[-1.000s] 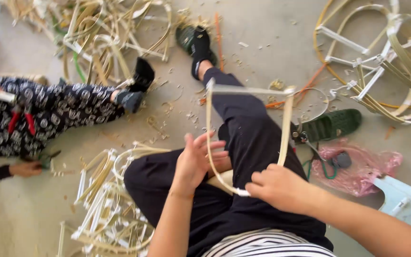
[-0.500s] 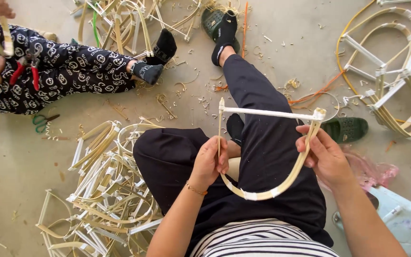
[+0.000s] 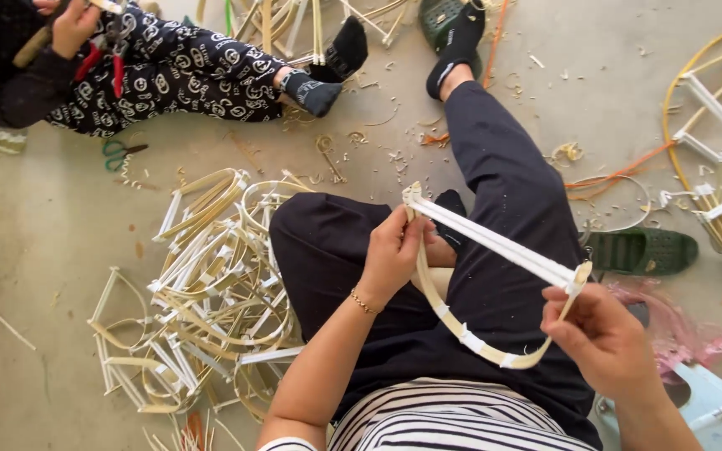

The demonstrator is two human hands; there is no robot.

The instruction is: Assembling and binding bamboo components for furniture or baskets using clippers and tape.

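I sit on the floor with dark trousers over my lap. A D-shaped bamboo frame (image 3: 495, 242), a straight white-taped bar joined to a curved strip, is held above my lap. My left hand (image 3: 396, 255) grips the frame near its upper left corner. My right hand (image 3: 599, 338) pinches its right corner, where bar and curve meet. The curved strip sags between the two hands.
A heap of finished bamboo frames (image 3: 202, 292) lies on the floor at my left. Larger bamboo hoops (image 3: 716, 134) lie at the right edge. Another person in patterned trousers (image 3: 185, 71) sits at the top left. A green sandal (image 3: 641, 250), green scissors (image 3: 119, 152) and shavings lie around.
The frame has turned in my hands, its bar now slanting down to the right. My right hand has dropped lower and my view has shifted slightly.
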